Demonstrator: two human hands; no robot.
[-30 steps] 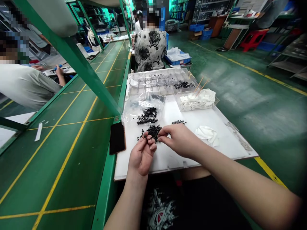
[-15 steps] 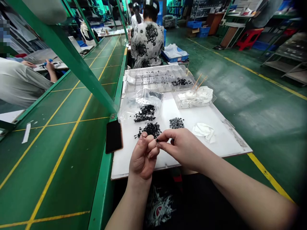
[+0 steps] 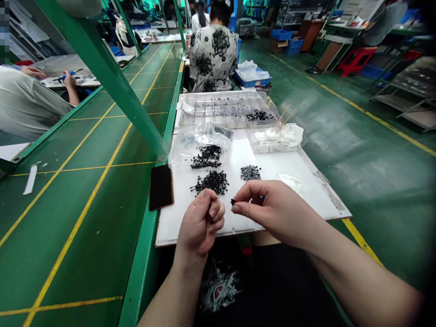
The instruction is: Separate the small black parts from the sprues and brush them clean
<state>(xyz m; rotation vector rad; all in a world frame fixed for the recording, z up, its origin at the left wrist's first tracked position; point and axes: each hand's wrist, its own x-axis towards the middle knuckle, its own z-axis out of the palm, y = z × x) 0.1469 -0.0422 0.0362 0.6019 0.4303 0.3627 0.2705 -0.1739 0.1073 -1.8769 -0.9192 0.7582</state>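
Note:
My left hand point(image 3: 200, 222) is curled into a loose fist over the near edge of the white board point(image 3: 272, 168); what it holds is hidden. My right hand point(image 3: 269, 211) pinches a tiny black part point(image 3: 233, 201) between thumb and forefinger, just right of the left hand. Beyond my hands lies a pile of black branched parts point(image 3: 211, 181). A second such pile point(image 3: 206, 156) spills from a clear plastic bag point(image 3: 195, 141). A small heap of black rings point(image 3: 250, 172) sits to the right of the piles.
A black phone point(image 3: 161, 187) lies at the board's left edge. A clear compartment tray point(image 3: 225, 109) and a clear box with white cloth and sticks point(image 3: 277, 136) stand further back. A white cloth point(image 3: 289, 181) lies at right. A person in a floral shirt point(image 3: 213, 59) sits ahead; the green conveyor point(image 3: 85, 181) runs left.
My hands have drawn back from the near pile toward me. The right hand has pulled a small black part away from the left hand, and the ring heap is now uncovered.

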